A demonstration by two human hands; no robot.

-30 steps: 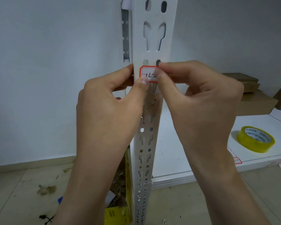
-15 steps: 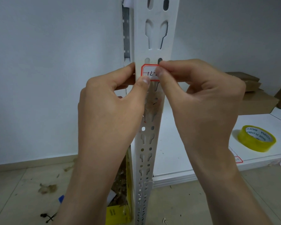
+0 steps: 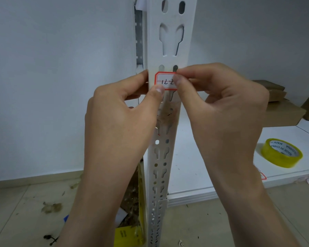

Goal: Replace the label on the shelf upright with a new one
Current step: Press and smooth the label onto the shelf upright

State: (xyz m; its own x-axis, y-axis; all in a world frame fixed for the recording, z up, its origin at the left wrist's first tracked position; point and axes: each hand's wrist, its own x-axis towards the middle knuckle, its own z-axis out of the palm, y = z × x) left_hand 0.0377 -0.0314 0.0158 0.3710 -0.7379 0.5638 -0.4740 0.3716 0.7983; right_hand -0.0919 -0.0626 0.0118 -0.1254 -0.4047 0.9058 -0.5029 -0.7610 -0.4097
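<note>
Grey wall point(image 3: 61, 86) behind shelf upright point(image 3: 170, 61); tape roll point(image 3: 278, 160) on shelf board point(image 3: 203, 175).

We read dark handwritten characters, roughly "122", on the red-bordered label point(image 3: 165, 81) on the shelf upright point(image 3: 169, 41); the right hand point(image 3: 221, 111) hides their right end. At the right, the yellow tape roll point(image 3: 282, 154) reads "MADE IN CHINA" inside its core.

Dim, even indoor light; soft shadows; sharp centre; wide-angle bending at edges; no glare.
</note>
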